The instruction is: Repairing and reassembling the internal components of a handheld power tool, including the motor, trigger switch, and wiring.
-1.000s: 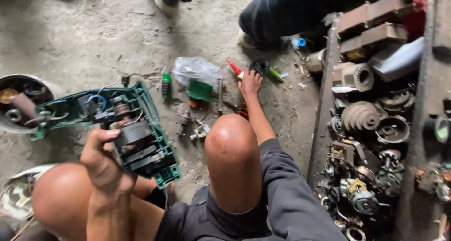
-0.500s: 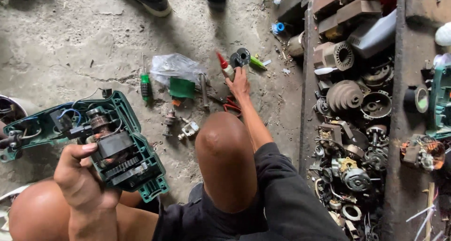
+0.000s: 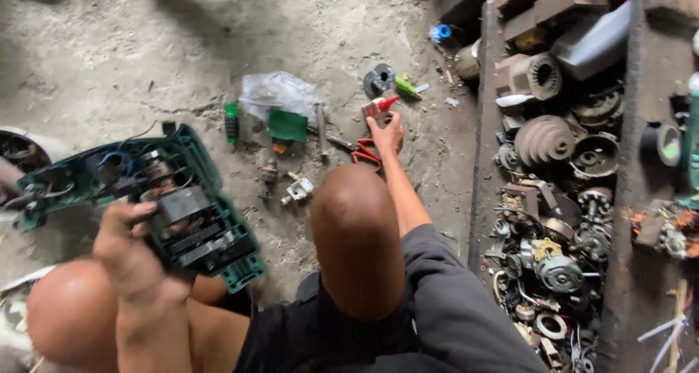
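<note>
Head view: left hand grips the opened green power tool lower left; right hand pinches a small red-tipped bottle on the floor, centre frame.

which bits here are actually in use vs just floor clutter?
In use:
- left hand holds the opened green tool housing, motor and wires exposed
- right hand on a small red-tipped bottle
- red-handled pliers just beside that hand

Lying about:
- plastic bag with a green part
- black spool
- loose white fitting
- motor parts along the rack
</note>
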